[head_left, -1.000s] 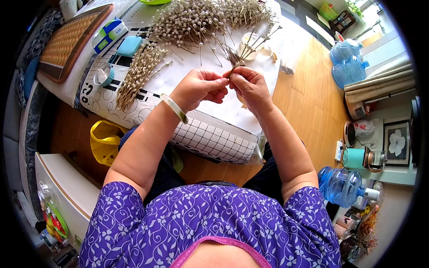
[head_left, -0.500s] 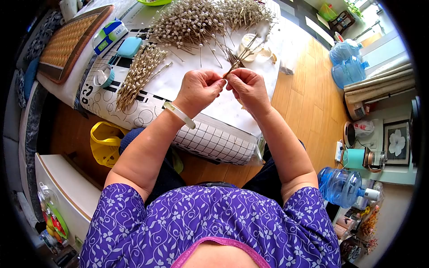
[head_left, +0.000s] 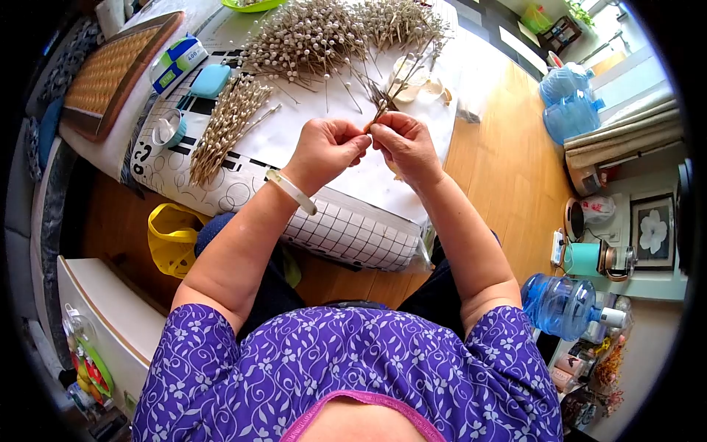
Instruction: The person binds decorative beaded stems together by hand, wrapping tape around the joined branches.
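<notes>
My right hand point(head_left: 407, 147) is closed in a pinch around the lower ends of a few thin brown dried stems point(head_left: 381, 105), which slant up and to the right. Right beside it, my left hand point(head_left: 329, 152) pinches with thumb and forefinger near the stem ends; what lies between those fingertips is too small to make out. Beyond the hands are a large pile of dried stems with pale round buds point(head_left: 302, 44) and a second pile point(head_left: 401, 23). To the left lies a neater bundle of budded stems point(head_left: 227, 127). Cream-coloured round containers point(head_left: 409, 76) sit just past my right hand.
On the table's left side are a tissue pack point(head_left: 179, 63), a light blue flat case point(head_left: 210, 81) and a small blue cup point(head_left: 170, 128). A yellow basket point(head_left: 171, 237) stands below the table's left edge. Large water bottles point(head_left: 571, 114) are on the right.
Both hands stay together at nearly the same spot. The stems' upper ends, blurred before, now show more sharply and the view has shifted very slightly.
</notes>
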`<state>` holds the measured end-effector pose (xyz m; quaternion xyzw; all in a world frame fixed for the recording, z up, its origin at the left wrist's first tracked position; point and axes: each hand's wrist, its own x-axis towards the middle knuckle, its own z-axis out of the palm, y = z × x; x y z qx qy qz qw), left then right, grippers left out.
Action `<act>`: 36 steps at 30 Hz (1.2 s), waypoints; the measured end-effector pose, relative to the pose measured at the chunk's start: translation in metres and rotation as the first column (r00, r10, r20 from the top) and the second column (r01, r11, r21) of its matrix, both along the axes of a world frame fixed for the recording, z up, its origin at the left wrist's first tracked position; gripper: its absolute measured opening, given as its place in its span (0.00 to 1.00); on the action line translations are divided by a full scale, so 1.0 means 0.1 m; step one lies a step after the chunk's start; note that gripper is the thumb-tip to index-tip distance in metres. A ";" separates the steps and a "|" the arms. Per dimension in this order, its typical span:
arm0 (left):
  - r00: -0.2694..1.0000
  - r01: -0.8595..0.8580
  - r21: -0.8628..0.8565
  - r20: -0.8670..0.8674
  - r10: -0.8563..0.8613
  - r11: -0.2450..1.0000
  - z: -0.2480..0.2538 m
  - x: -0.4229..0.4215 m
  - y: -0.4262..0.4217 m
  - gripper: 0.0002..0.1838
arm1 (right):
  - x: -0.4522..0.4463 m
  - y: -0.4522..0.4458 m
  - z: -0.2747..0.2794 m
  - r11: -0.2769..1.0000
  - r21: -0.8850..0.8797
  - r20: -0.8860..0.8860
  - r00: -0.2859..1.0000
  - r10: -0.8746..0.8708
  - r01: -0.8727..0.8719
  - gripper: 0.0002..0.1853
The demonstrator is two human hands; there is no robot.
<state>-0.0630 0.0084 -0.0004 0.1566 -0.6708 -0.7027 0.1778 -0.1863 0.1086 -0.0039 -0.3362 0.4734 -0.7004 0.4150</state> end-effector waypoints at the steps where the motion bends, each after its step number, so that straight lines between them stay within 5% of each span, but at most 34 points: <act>1: 0.999 0.037 0.149 0.003 -0.038 0.988 0.00 0.00 0.00 0.06 | -0.02 0.01 0.03 1.000 -0.002 -0.004 1.000 -0.001 0.001 0.05; 2: 0.999 0.038 0.149 0.002 -0.038 0.988 0.02 0.00 -0.01 0.06 | -0.03 0.04 0.08 0.999 0.035 -0.009 1.000 0.006 -0.006 0.05; 4: 0.993 0.092 0.414 0.031 -0.115 0.906 0.06 0.02 -0.01 0.10 | -0.03 0.07 0.10 0.997 0.079 -0.005 1.000 0.017 -0.016 0.05; 6: 0.985 0.145 0.444 0.015 -0.169 0.884 0.05 0.05 -0.05 0.11 | -0.05 0.07 0.10 0.989 0.149 -0.048 0.999 0.014 -0.006 0.05; 12: 0.986 0.116 0.378 0.070 -0.153 0.919 0.06 0.05 -0.07 0.09 | -0.07 0.09 0.15 0.979 0.196 -0.038 0.997 0.064 -0.055 0.07; 17: 0.999 -0.014 0.067 0.042 0.011 0.998 -0.02 -0.01 0.00 0.06 | -0.05 0.06 0.08 0.985 0.167 -0.146 0.989 -0.018 0.043 0.04; 24: 0.998 -0.042 -0.048 0.043 0.044 0.998 -0.02 -0.02 0.03 0.05 | -0.03 0.06 0.01 0.976 0.197 -0.181 0.982 -0.056 0.092 0.04; 30: 0.996 -0.058 -0.177 0.052 0.069 0.983 0.01 0.01 0.05 0.05 | -0.01 0.09 0.07 0.988 0.151 0.007 1.000 -0.016 0.015 0.04; 32: 0.996 -0.055 -0.227 0.061 0.071 0.972 0.02 0.01 0.05 0.05 | 0.00 0.05 0.04 0.988 0.134 -0.152 0.987 -0.050 0.071 0.05; 36: 0.999 0.011 0.047 0.051 -0.013 0.999 0.00 0.01 -0.01 0.07 | -0.02 0.06 0.00 0.997 0.079 -0.060 0.998 -0.016 0.021 0.05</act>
